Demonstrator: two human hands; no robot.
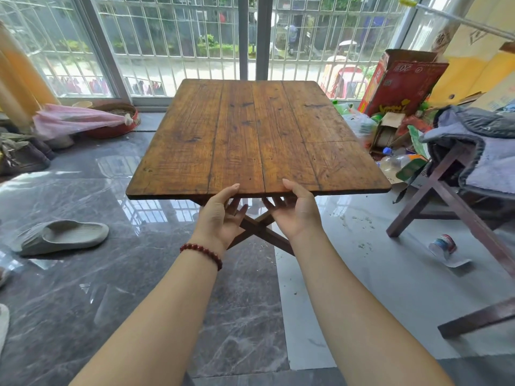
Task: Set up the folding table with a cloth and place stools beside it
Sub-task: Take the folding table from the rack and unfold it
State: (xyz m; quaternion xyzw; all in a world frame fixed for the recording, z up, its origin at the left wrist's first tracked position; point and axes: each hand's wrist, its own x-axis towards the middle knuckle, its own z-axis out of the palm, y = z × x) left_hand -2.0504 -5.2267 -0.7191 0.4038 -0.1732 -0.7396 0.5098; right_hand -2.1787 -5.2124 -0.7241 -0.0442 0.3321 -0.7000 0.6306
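Note:
A wooden folding table [256, 135] with a worn plank top stands in front of me on crossed dark legs [259, 231]. My left hand [220, 213] grips the near edge of the top, thumb above and fingers underneath. My right hand [295, 210] holds the same edge just to the right, in the same way. A grey cloth [479, 146] lies draped over a dark wooden stool [446, 201] at the right. Most of the table's legs are hidden under the top.
A grey slipper [60, 236] lies on the glossy tile floor at the left. A red cardboard box [401, 84] and loose rubbish are piled at the back right. A crushed cup [443, 246] lies near the stool. Barred windows [178, 37] close the back.

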